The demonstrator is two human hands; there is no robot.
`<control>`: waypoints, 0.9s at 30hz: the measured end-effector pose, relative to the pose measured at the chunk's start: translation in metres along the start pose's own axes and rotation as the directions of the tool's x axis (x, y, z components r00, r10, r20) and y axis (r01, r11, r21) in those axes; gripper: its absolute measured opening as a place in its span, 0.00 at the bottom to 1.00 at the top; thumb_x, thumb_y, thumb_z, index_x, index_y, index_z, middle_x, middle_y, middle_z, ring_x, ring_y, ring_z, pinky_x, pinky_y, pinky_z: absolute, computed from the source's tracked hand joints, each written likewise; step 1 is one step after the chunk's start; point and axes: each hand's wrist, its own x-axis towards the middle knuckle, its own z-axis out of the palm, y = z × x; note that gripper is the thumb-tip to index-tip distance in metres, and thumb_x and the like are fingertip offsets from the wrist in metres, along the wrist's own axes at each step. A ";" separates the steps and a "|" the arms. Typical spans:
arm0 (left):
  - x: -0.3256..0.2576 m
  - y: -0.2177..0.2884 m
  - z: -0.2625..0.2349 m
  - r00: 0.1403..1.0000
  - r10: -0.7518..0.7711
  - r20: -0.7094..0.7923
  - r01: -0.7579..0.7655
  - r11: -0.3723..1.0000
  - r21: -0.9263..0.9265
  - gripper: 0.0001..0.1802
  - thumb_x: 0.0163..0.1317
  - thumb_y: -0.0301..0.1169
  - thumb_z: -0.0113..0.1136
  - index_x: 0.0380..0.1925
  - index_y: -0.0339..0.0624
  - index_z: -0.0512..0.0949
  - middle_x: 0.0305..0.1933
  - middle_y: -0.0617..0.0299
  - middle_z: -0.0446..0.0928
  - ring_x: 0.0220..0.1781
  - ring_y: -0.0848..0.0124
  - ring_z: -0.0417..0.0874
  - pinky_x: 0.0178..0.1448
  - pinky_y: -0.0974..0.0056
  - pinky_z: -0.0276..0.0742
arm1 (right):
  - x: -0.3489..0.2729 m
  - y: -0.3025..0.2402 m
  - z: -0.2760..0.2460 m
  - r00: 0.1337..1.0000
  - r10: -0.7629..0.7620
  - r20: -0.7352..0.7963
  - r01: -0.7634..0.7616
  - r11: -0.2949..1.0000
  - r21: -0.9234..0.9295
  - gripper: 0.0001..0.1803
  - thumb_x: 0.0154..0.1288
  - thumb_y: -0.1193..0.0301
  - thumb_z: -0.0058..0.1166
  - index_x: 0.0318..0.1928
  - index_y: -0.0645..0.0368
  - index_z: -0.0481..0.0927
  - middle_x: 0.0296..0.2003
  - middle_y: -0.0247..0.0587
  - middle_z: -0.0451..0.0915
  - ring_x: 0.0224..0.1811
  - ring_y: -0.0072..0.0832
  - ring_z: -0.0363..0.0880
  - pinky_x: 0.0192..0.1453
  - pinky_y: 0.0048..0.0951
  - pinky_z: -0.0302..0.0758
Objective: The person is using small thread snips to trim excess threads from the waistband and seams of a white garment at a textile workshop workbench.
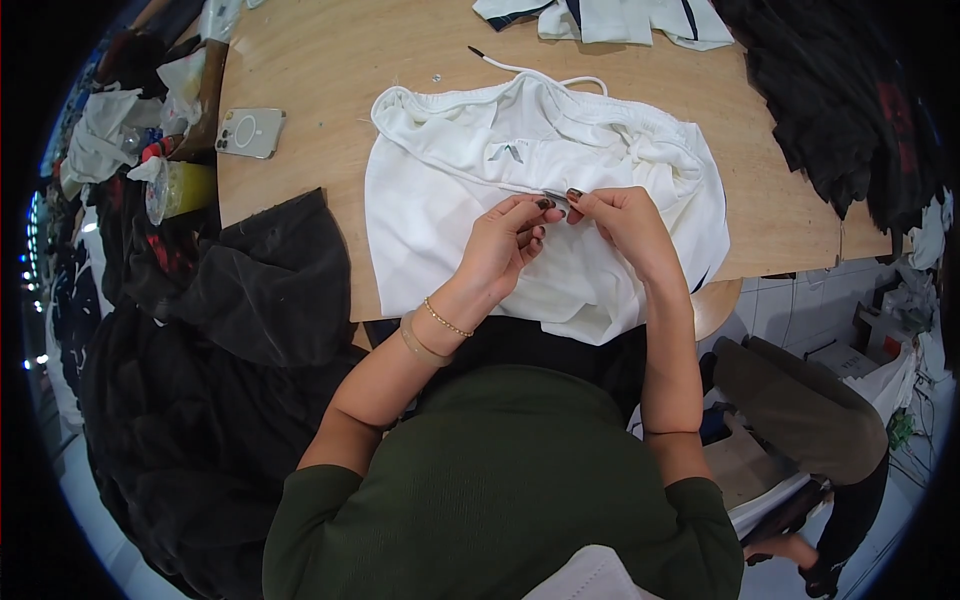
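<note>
Your left hand (pixel 510 238) and right hand (pixel 622 222) pinch a small grey item (pixel 556 195). Just beyond both, the white waistband (pixel 620 110) runs left to right.

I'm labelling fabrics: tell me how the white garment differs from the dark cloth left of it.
The white garment shows a cord; the dark cloth shows none. The garment is pale, the cloth nearly black. The left hand and right hand are at the garment; neither is at the cloth. Both lie at least partly on the table.
</note>
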 end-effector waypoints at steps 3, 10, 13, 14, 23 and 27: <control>-0.001 0.000 0.002 1.000 -0.001 -0.003 0.001 1.000 0.002 0.08 0.65 0.28 0.52 0.42 0.41 0.76 0.35 0.68 0.80 0.28 0.85 0.70 0.34 0.80 0.68 | 0.003 0.002 0.000 1.000 -0.024 -0.010 0.024 1.000 0.006 0.16 0.65 0.63 0.55 0.27 0.61 0.85 0.12 0.21 0.61 0.16 0.11 0.51 0.21 0.20 0.47; 0.000 0.000 0.005 1.000 -0.001 0.014 0.001 1.000 0.007 0.08 0.64 0.27 0.52 0.41 0.40 0.76 0.35 0.67 0.80 0.27 0.84 0.70 0.34 0.79 0.68 | 0.002 0.004 -0.002 1.000 -0.028 -0.006 0.028 1.000 -0.007 0.16 0.65 0.63 0.55 0.26 0.61 0.85 0.13 0.20 0.60 0.17 0.11 0.52 0.21 0.19 0.49; -0.011 0.000 0.003 0.984 -0.023 0.176 -0.034 0.947 0.318 0.09 0.64 0.28 0.52 0.40 0.37 0.77 0.34 0.66 0.80 0.26 0.83 0.70 0.33 0.77 0.68 | -0.009 -0.002 -0.017 0.995 0.017 0.101 -0.014 1.000 -0.023 0.15 0.64 0.64 0.53 0.29 0.62 0.84 0.14 0.24 0.65 0.19 0.12 0.57 0.23 0.20 0.54; -0.017 0.002 0.003 0.970 -0.035 0.242 -0.090 0.867 0.490 0.09 0.64 0.28 0.51 0.37 0.34 0.78 0.33 0.65 0.80 0.25 0.82 0.71 0.32 0.75 0.69 | -0.013 -0.003 -0.024 0.978 0.040 0.206 -0.039 0.999 -0.006 0.15 0.63 0.64 0.52 0.31 0.64 0.84 0.16 0.28 0.69 0.20 0.14 0.61 0.24 0.21 0.59; -0.014 0.055 -0.002 0.707 0.620 0.341 -0.585 0.241 0.774 0.08 0.66 0.24 0.51 0.37 0.34 0.80 0.37 0.65 0.80 0.33 0.82 0.74 0.37 0.75 0.69 | -0.054 0.046 -0.139 0.792 -0.216 -0.572 0.503 0.761 0.410 0.13 0.71 0.64 0.47 0.43 0.61 0.76 0.23 0.23 0.64 0.23 0.15 0.56 0.30 0.18 0.57; -0.002 0.096 -0.012 0.558 0.764 0.325 -0.608 0.109 0.787 0.07 0.64 0.23 0.53 0.38 0.36 0.80 0.38 0.66 0.79 0.36 0.80 0.75 0.37 0.74 0.70 | -0.049 0.049 -0.133 0.780 -0.103 -0.617 0.443 0.787 0.429 0.10 0.69 0.66 0.51 0.39 0.60 0.78 0.22 0.22 0.65 0.23 0.13 0.57 0.29 0.18 0.56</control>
